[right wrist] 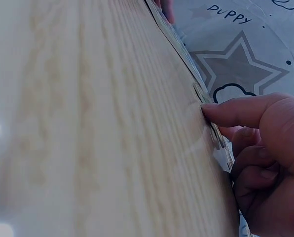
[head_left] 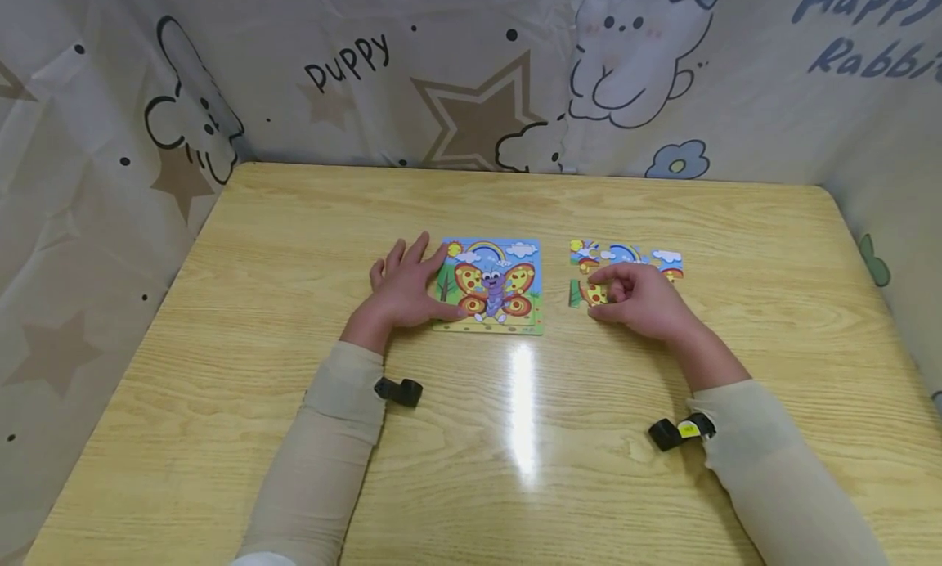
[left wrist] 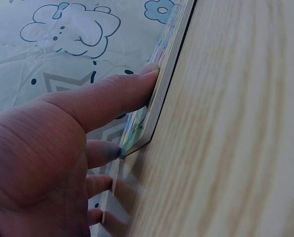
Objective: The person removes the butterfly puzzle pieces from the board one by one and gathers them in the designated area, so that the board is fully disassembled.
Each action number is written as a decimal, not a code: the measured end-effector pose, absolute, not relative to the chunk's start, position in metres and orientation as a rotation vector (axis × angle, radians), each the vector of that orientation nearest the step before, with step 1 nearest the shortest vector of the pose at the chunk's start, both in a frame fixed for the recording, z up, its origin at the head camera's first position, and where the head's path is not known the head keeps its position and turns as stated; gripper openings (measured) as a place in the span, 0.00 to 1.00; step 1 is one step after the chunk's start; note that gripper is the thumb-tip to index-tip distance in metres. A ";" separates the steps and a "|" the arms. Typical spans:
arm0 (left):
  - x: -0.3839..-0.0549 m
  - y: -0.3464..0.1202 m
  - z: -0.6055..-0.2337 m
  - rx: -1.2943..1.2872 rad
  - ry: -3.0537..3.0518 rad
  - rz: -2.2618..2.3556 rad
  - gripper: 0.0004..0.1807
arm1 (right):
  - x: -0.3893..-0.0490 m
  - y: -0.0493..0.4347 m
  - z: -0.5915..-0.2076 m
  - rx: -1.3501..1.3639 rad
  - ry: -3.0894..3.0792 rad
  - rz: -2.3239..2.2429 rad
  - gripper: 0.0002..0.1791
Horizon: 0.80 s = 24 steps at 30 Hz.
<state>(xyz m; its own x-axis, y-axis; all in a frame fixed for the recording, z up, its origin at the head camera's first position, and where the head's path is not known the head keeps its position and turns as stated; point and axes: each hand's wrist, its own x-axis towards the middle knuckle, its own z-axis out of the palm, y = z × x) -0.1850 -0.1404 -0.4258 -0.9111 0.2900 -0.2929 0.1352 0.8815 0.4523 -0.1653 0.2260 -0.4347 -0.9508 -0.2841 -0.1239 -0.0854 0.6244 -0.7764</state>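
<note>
A square butterfly puzzle board (head_left: 491, 286) lies flat on the table. My left hand (head_left: 405, 292) is at its left side with fingers spread; the thumb rests on the board's lower left part, as the left wrist view also shows (left wrist: 38, 148). To the right of the board, my right hand (head_left: 640, 300) pinches a puzzle piece (head_left: 594, 294) with yellow wing and red dots between thumb and index finger, low at the table. The other right fingers are curled in, seen in the right wrist view (right wrist: 270, 148). The palm hides part of the loose pieces.
Several loose puzzle pieces lie beyond the right hand, among them a sun piece (head_left: 581, 249), a rainbow piece (head_left: 624, 253) and a cloud piece (head_left: 668, 259). The wooden table (head_left: 441, 484) meets a printed cloth (head_left: 294, 124) at its back and sides.
</note>
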 end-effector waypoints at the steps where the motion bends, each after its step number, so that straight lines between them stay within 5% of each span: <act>1: -0.185 -0.140 -0.426 0.315 2.694 0.612 0.62 | -0.166 0.226 -0.435 -0.302 2.614 -1.227 0.21; 24: -0.185 -0.139 -0.424 0.301 2.691 0.608 0.61 | -0.165 0.221 -0.435 -0.315 2.634 -1.267 0.20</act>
<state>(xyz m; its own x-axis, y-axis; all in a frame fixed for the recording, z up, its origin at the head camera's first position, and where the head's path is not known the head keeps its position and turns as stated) -0.1852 -0.1394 -0.4242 -0.9108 0.2818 -0.3017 0.1246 0.8843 0.4500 -0.1650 0.2211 -0.4347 -0.9570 -0.2764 -0.0884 -0.1034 0.6093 -0.7862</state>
